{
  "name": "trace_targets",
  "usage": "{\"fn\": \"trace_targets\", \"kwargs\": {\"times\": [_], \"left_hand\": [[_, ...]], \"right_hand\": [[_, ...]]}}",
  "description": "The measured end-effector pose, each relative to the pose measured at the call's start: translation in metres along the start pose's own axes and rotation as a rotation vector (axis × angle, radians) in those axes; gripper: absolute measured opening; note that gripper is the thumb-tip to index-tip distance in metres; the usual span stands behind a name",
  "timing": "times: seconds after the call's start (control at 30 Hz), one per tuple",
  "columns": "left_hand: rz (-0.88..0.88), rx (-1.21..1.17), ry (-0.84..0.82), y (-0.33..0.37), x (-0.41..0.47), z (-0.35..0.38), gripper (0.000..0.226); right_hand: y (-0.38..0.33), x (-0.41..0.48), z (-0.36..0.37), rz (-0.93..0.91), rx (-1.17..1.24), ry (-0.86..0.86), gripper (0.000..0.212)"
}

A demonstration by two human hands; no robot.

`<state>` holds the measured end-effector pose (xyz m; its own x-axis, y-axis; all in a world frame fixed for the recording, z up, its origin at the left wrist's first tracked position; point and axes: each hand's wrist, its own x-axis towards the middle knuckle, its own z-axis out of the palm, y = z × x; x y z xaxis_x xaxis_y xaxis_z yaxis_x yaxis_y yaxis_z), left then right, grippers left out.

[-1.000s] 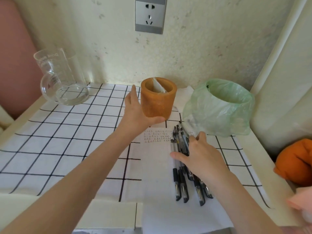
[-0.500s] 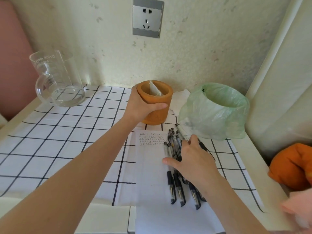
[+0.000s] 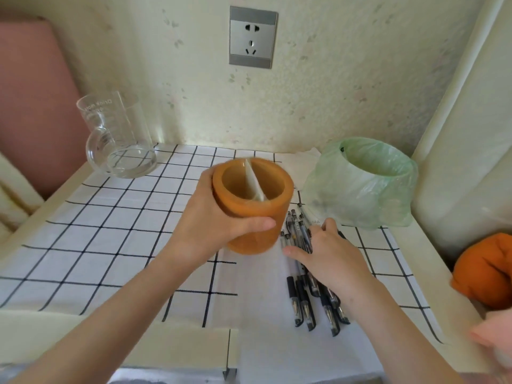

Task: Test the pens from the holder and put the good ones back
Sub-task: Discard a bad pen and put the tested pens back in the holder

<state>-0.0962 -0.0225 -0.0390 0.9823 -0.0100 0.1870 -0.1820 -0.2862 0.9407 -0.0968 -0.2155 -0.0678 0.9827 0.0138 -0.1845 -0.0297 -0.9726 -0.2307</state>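
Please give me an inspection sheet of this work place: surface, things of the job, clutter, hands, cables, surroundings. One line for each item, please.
Surface: table under a white checked cloth, with a sheet of paper on it at the front right.
Job's things: orange pen holder, tilted toward the camera, white divider inside, no pens seen in it; black pens lie bunched on the paper.
Clutter: glass jug back left; green plastic bag back right; orange cloth at the right edge.
Grippers: left hand grips the pen holder; right hand rests on the pens.
Cables: nothing seen.
Surroundings: wall socket above; pink cushion at the left.
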Motion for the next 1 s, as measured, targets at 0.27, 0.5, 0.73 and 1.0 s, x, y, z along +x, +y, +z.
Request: {"fn": "trace_targets", "kwargs": {"times": [0.27, 0.5, 0.73, 1.0], "left_hand": [[-0.051, -0.015, -0.037, -0.024, -0.037, 0.0, 0.1], [-0.041, -0.044, -0.043, -0.026, -0.032, 0.001, 0.093], [-0.094, -0.054, -0.068, -0.03, -0.026, -0.001, 0.133], [-0.11, -0.053, -0.096, -0.03, -0.025, -0.001, 0.13]], "right_hand": [[0.001, 0.0, 0.001, 0.016, 0.012, 0.075, 0.066], [-0.006, -0.005, -0.006, -0.048, 0.066, 0.205, 0.027], [-0.012, -0.017, -0.005, -0.055, 0.045, 0.167, 0.04], [0.011, -0.018, -0.004, 0.125, -0.107, 0.046, 0.113]]}}
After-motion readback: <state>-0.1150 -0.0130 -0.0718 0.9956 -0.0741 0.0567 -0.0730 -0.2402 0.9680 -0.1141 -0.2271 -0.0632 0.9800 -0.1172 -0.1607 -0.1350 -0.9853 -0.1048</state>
